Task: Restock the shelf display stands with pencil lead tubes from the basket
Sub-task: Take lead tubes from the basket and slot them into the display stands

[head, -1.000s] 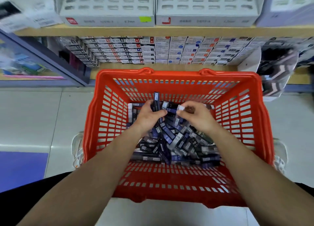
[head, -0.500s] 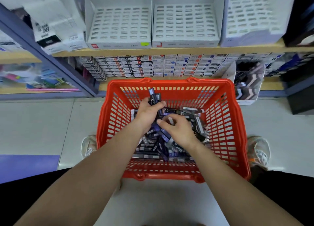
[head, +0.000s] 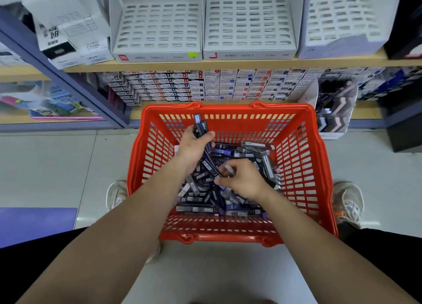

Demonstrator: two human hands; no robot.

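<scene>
At the left of the red plastic mesh basket point(head: 319, 166), the left hand point(head: 194, 146) still grips a bundle of slim dark plastic pencil lead tubes point(head: 200, 126). Its fingers point(head: 209, 135) are clamped round them, so the ends stand up against the basket's far wall. A second ago the right hand was up beside that bundle. It has since dropped back toward the middle of the basket, so one hand-over looks done and another pick is probably under way. The loose heap of dark tubes point(head: 249, 154) lies under and just beyond both hands, covering much of the basket floor. The right hand point(head: 243, 181) is curled over the heap, its fingers bent down among the tubes with something pale and blurred at their tips. I cannot tell whether they have closed on a tube. Above, on the wooden shelf point(head: 228, 62), the white slotted cardboard display stands point(head: 157, 25) seem to have rows of unfilled slots. They are well apart from the hands, so by my reckoning the restocking has hardly started.
</scene>
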